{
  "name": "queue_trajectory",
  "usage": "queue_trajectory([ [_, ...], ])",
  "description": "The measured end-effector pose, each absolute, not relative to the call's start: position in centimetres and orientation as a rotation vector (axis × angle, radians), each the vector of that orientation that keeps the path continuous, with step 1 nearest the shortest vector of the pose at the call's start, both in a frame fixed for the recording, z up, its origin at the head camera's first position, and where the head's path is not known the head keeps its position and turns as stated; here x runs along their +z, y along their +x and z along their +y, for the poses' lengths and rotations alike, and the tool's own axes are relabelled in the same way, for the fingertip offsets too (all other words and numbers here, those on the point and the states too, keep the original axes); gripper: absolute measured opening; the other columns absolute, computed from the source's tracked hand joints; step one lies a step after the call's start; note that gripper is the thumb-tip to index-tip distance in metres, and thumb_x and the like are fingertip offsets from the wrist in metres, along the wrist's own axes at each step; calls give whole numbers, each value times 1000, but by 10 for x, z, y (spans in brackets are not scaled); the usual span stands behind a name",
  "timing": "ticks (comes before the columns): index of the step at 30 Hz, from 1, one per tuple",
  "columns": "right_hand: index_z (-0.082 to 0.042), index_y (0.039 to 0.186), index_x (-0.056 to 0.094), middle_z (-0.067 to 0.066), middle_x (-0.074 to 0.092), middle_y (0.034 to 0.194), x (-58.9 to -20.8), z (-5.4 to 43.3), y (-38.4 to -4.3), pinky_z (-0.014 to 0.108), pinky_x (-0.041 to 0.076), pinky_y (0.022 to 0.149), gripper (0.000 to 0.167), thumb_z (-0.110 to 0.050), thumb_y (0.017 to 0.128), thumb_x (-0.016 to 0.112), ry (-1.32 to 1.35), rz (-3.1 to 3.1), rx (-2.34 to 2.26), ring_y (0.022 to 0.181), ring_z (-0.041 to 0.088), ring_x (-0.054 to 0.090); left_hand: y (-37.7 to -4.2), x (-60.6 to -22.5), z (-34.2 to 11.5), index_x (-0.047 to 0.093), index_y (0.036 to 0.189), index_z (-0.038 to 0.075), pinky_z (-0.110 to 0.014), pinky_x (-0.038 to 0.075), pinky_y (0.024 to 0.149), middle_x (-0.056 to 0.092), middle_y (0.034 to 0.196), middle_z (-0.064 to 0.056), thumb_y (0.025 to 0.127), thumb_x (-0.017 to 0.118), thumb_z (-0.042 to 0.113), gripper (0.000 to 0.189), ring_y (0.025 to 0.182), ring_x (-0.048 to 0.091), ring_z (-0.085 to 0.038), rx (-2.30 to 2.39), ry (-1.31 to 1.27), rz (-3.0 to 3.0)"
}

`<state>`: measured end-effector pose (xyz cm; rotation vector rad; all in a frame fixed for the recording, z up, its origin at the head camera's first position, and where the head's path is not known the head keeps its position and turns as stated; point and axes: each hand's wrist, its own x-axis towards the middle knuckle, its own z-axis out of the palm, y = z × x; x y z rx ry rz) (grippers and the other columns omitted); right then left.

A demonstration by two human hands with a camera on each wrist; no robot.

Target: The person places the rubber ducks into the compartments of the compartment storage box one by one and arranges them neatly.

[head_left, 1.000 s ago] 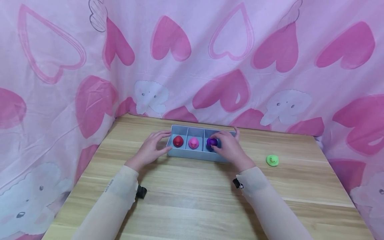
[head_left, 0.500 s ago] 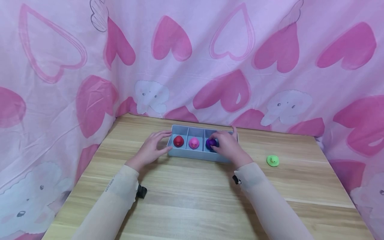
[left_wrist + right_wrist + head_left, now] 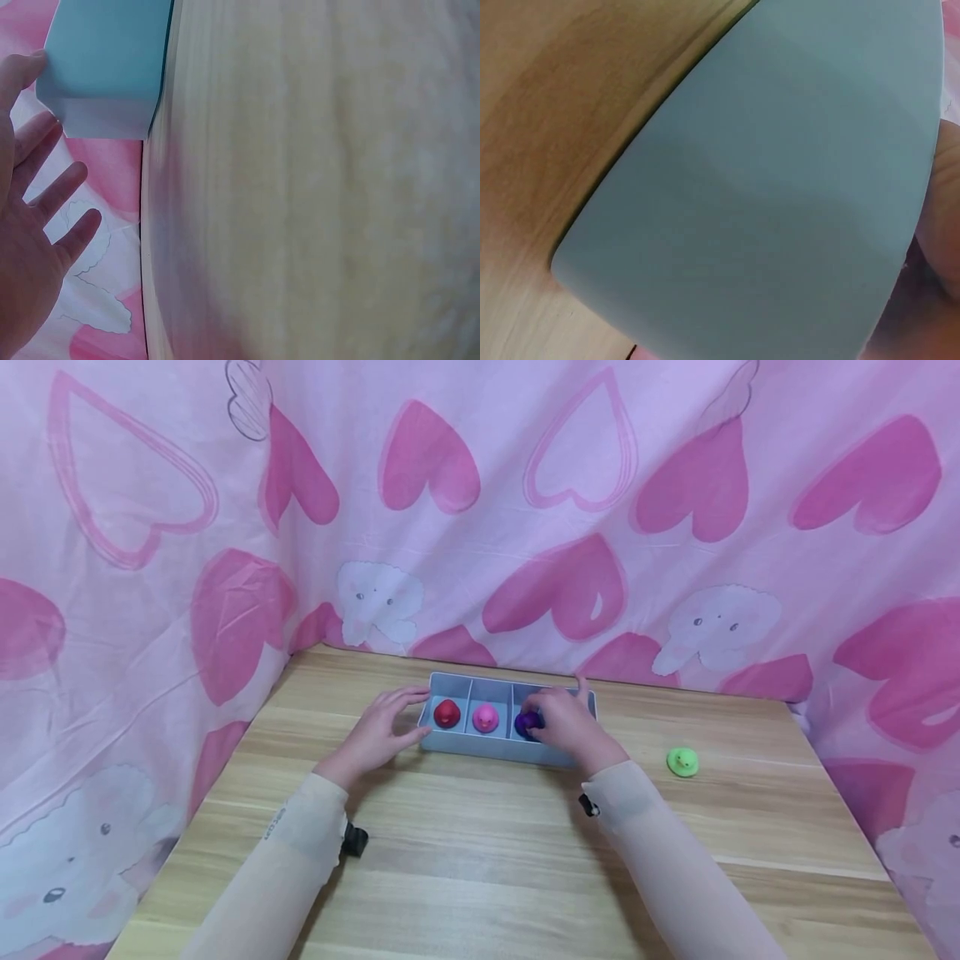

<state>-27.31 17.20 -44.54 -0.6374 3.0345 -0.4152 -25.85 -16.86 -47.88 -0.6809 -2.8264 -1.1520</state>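
Note:
My right hand point(image 3: 570, 727) pinches a purple rubber duck point(image 3: 527, 723) in the right compartment of a grey-blue divided box point(image 3: 480, 747); its fingers partly cover the duck. In the left compartment sits a red rubber duck point(image 3: 447, 714), and a pink one point(image 3: 485, 718) occupies the middle. At the box's left end, my left hand point(image 3: 371, 739) touches the rim with thumb and index finger, the other fingers spread loosely. The left wrist view has these fingers point(image 3: 46, 196) beside the box corner. The box wall point(image 3: 742, 187) fills most of the right wrist view.
A green rubber duck point(image 3: 682, 762) sits on the wooden table point(image 3: 465, 868), to the right of the box. Pink curtains point(image 3: 555, 460) printed with hearts hang behind the table and along both sides.
The right hand has shifted slightly left inside the right compartment, and the purple duck has come a little left and lower with it. The left hand keeps its place at the box's end.

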Motion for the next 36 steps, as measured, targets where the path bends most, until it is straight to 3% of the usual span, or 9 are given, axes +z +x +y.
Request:
queue_trajectory([
  [23, -19, 117, 75, 3, 74, 122, -435, 172, -263, 73, -4, 122, 33, -17, 86, 85, -639, 3083, -496, 126, 27, 61, -258, -479, -169, 53, 150, 15, -60, 29, 124, 47, 160, 2, 96, 73, 36, 61, 148, 38, -27, -1134, -680, -2835],
  [36, -16, 120, 73, 7, 72, 124, -418, 216, -242, 69, -2, 122, 39, -15, 83, 86, -711, 3268, -641, 125, 34, 60, -258, -478, -169, 53, 150, 15, -60, 29, 124, 47, 159, 3, 96, 73, 38, 62, 148, 38, -27, -1117, -683, -2834],
])
